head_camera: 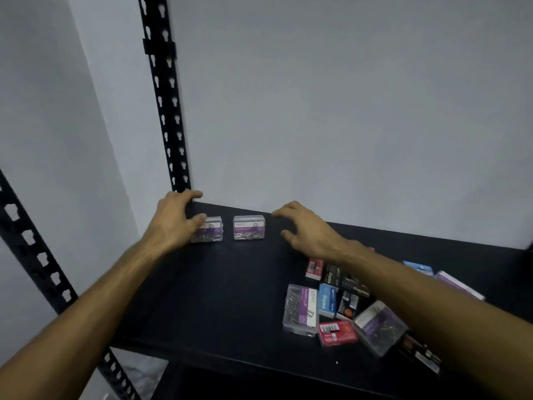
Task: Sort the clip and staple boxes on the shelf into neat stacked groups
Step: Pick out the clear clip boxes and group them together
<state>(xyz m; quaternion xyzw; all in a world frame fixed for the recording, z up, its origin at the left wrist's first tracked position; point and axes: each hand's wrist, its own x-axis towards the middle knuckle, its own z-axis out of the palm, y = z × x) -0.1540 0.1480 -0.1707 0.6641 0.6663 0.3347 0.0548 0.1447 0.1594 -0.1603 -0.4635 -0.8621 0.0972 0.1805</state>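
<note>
Clear plastic clip boxes [249, 227], seemingly rectangular, stand apart.

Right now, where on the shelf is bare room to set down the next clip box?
The widest bare patch is the shelf front-left, bordered by the left forearm and the loose pile. A narrow gap lies between the two upright paper clip boxes. Some room sits right of them, under the right hand. The front-right is crowded.
</note>
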